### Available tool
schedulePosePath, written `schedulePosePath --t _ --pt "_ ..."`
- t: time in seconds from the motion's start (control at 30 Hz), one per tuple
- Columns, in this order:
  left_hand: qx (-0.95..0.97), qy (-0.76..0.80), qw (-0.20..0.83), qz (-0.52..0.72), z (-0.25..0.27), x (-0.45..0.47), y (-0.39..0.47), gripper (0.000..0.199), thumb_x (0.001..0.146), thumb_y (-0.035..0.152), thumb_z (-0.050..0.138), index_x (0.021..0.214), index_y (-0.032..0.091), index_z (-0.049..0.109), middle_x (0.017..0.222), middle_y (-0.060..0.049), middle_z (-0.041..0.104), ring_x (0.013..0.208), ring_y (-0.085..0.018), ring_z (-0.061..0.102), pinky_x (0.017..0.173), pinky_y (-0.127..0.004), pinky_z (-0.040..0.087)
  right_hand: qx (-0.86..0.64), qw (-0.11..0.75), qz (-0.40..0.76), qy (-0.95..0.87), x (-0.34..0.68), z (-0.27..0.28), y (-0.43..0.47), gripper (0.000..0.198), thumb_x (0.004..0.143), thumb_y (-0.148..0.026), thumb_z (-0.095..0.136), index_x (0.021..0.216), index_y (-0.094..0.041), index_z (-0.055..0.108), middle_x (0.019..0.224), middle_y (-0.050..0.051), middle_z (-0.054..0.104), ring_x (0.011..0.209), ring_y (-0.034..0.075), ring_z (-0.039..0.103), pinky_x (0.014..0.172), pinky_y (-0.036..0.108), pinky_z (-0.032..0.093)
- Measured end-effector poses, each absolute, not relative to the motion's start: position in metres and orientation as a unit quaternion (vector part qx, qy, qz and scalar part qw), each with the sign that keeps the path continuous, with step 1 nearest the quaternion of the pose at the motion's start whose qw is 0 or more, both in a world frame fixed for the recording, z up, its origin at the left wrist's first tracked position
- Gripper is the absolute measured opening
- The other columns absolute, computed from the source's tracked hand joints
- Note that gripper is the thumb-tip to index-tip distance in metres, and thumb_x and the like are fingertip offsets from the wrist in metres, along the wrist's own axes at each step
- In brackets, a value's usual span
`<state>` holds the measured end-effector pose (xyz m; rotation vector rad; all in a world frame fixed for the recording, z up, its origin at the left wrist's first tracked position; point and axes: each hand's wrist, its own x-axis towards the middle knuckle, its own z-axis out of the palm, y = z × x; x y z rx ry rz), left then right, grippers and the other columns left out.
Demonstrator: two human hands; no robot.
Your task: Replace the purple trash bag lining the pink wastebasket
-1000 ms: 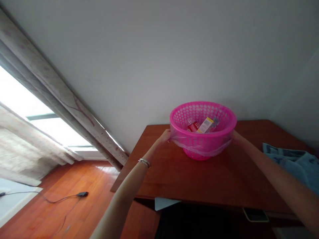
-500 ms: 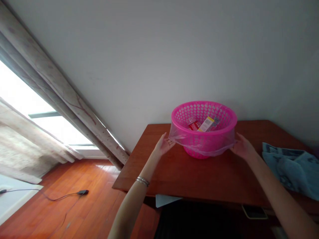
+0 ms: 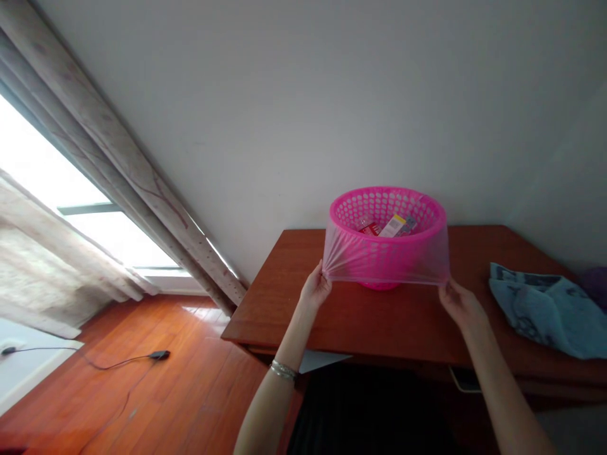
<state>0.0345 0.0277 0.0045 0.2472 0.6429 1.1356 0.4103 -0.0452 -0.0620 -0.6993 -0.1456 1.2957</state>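
Note:
A pink plastic basket (image 3: 389, 191) with a pattern of holes stands on the brown table (image 3: 294, 303) against the wall. Inside it lie a white and yellow box (image 3: 392, 226), a red packet (image 3: 370, 229) and something grey. A thin clear plastic bag (image 3: 346, 259) hangs stretched over the basket's near side, its lower edge pulled taut. My left hand (image 3: 317, 285) pinches the bag's left corner. At the right corner, my right hand (image 3: 458, 302) grips the same edge, fingers closed on the film.
A folded blue-grey patterned cloth (image 3: 545, 309) lies at the table's right side, with a purple item (image 3: 592, 284) behind it. Below the front edge a phone-like object (image 3: 467, 380) shows. Curtains (image 3: 142, 177) hang at left; a black cable plug (image 3: 160, 355) lies on the floor.
My left hand has gone from spread fingers to a pinch on the bag's edge. The film, loose and wrinkled before, is now pulled straight and down; the view has shifted slightly.

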Motion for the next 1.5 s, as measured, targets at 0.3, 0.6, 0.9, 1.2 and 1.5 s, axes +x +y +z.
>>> schedulePosePath --t 0.3,0.6,0.9,1.2,1.5 --pt "0.053 0.298 0.808 0.505 -0.013 0.03 0.025 0.027 0.098 0.007 0.038 0.082 0.01 0.06 0.058 0.0 0.061 0.045 -0.004 0.059 0.048 -0.009 0.052 -0.34 0.71 0.603 -0.127 0.414 -0.08 -0.049 0.036 0.083 0.007 0.044 0.095 -0.022 0.062 0.089 -0.002 0.069 0.076 0.005 0.069 0.074 0.012 0.06" --pt "0.094 0.31 0.789 0.522 -0.017 0.009 0.022 0.023 0.096 0.009 0.043 0.08 0.011 0.059 0.074 -0.008 0.069 0.071 -0.014 0.07 0.076 -0.028 0.06 -0.345 0.704 0.62 0.024 0.415 -0.083 -0.064 0.033 0.088 0.004 0.036 0.099 -0.016 0.06 0.089 0.002 0.067 0.076 0.008 0.068 0.07 0.019 0.062" --pt "0.137 0.244 0.821 0.497 -0.019 0.067 -0.013 0.034 0.095 0.043 0.054 0.102 0.01 0.063 0.116 -0.018 0.067 0.11 -0.026 0.066 0.099 -0.038 0.05 -0.325 0.692 0.645 -0.009 0.361 -0.047 -0.069 0.018 0.089 -0.035 0.059 0.101 -0.023 0.065 0.114 0.005 0.068 0.105 0.022 0.067 0.08 0.04 0.063" --pt "0.09 0.252 0.798 0.539 -0.039 0.084 -0.029 0.001 0.087 0.015 0.066 0.086 0.014 0.066 0.083 -0.003 0.074 0.076 -0.013 0.071 0.076 -0.027 0.056 -0.344 0.699 0.626 -0.002 0.345 -0.056 -0.083 0.038 0.049 -0.012 0.09 0.082 -0.016 0.072 0.084 0.003 0.072 0.076 0.017 0.07 0.074 0.033 0.063" --pt "0.255 0.317 0.729 0.55 -0.049 0.065 -0.038 0.028 0.071 0.018 0.082 0.094 0.01 0.067 0.086 -0.01 0.074 0.08 -0.018 0.072 0.079 -0.028 0.054 -0.392 0.684 0.613 -0.052 0.355 -0.068 -0.097 0.038 0.049 -0.015 0.09 0.084 -0.018 0.075 0.086 0.005 0.073 0.077 0.016 0.07 0.078 0.028 0.062"
